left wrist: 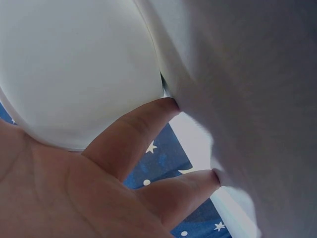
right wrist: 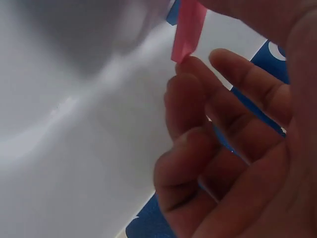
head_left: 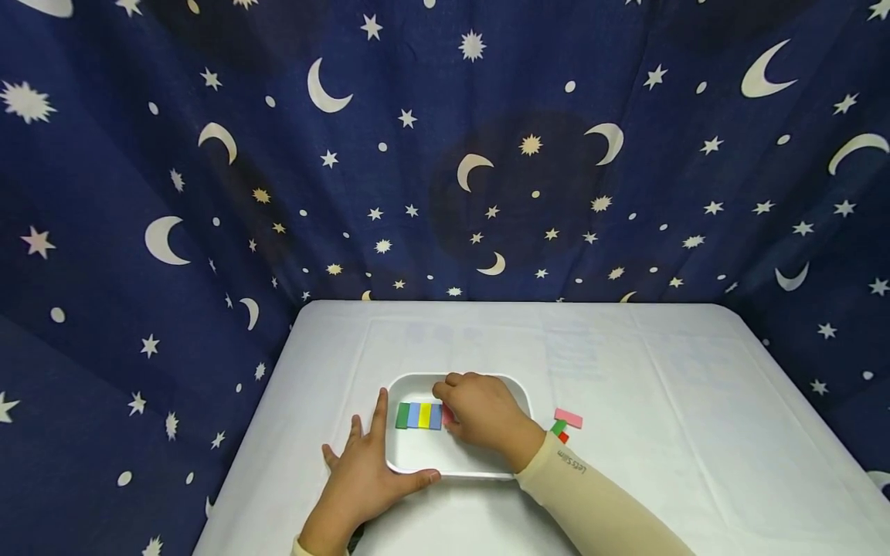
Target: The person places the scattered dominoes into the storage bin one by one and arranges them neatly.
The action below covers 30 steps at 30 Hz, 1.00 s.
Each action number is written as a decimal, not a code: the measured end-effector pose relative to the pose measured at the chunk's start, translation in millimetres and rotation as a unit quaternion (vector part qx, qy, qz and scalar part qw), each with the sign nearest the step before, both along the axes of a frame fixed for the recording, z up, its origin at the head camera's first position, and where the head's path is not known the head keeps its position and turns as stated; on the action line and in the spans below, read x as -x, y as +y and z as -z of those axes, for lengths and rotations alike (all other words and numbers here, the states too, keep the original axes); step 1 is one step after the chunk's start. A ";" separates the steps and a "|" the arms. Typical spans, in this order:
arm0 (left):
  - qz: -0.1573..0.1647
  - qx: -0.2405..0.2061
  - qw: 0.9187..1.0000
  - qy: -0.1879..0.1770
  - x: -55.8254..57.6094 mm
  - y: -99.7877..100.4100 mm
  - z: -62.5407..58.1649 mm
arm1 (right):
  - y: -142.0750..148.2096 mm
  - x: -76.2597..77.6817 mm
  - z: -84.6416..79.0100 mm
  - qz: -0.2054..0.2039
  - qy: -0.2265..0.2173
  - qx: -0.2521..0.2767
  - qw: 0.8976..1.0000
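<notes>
A white tray (head_left: 452, 462) with rounded corners sits on the table. Inside it, a row of flat rectangular blocks runs left to right: a green block (head_left: 402, 415), a blue block (head_left: 413, 415), a yellow block (head_left: 425, 415) and another blue block (head_left: 436, 417). At the row's right end, my right hand (head_left: 490, 413) pinches a pink block (right wrist: 189, 32) between thumb and fingers, partly covering it. My left hand (head_left: 361, 479) has its fingers spread along the tray's left side, with the thumb at the front rim. Fingers of the left hand (left wrist: 126, 136) touch the tray's edge in the left wrist view.
On the table right of the tray lie another pink block (head_left: 568, 418), a green block (head_left: 559, 426) and a red block (head_left: 563, 437), the last two partly behind the right sleeve (head_left: 591, 494). A dark blue curtain (head_left: 417, 193) with moons and stars stands behind the white table (head_left: 667, 417).
</notes>
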<state>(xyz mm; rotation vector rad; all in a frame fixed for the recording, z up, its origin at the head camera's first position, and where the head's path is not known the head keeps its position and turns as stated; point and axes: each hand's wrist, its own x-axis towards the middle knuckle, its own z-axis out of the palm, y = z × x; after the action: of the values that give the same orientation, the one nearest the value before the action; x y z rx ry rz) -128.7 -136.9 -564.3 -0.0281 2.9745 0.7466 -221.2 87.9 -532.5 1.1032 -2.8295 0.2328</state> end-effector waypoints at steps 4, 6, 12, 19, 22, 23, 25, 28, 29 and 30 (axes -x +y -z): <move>0.000 -0.001 1.000 0.002 -0.8 -0.7 0.6 | 0.7 0.1 1.6 -0.002 -0.017 -0.010 1.000; 0.000 0.000 1.000 -0.001 -1.0 -0.9 0.8 | 1.1 0.1 2.8 -0.005 -0.028 -0.013 1.000; 0.001 -0.004 1.000 -0.004 -0.4 -0.9 1.0 | 1.9 0.5 5.0 -0.004 -0.060 -0.022 0.998; 0.001 -0.001 1.000 -0.003 0.2 -1.9 1.1 | 0.1 1.7 5.7 -0.002 -0.075 -0.018 0.997; -0.001 0.002 1.000 -0.002 0.4 -2.2 1.0 | -0.9 2.1 6.6 -0.001 -0.074 -0.019 0.997; 0.000 0.002 1.000 -0.001 0.5 -2.1 0.9 | -1.1 2.3 6.8 0.000 -0.073 -0.020 0.997; 0.000 0.001 1.000 0.000 0.3 -1.6 0.3 | -1.2 2.5 7.4 0.001 -0.071 -0.021 0.997; 0.002 0.001 1.000 -0.002 0.0 -0.5 -0.5 | -1.0 2.5 8.6 0.000 -0.067 -0.021 0.998; 0.002 0.000 1.000 -0.004 0.0 -0.1 -0.7 | -0.9 2.4 8.8 0.000 -0.065 -0.020 0.998; 0.002 0.000 1.000 -0.004 -0.1 0.2 -0.9 | -0.8 2.3 9.0 -0.001 -0.064 -0.020 0.998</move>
<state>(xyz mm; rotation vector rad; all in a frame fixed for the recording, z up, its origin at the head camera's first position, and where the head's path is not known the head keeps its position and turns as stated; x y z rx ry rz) -128.7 -136.7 -563.3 -0.0252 2.9660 0.7434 -223.5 87.2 -541.4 1.1381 -2.9567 0.2573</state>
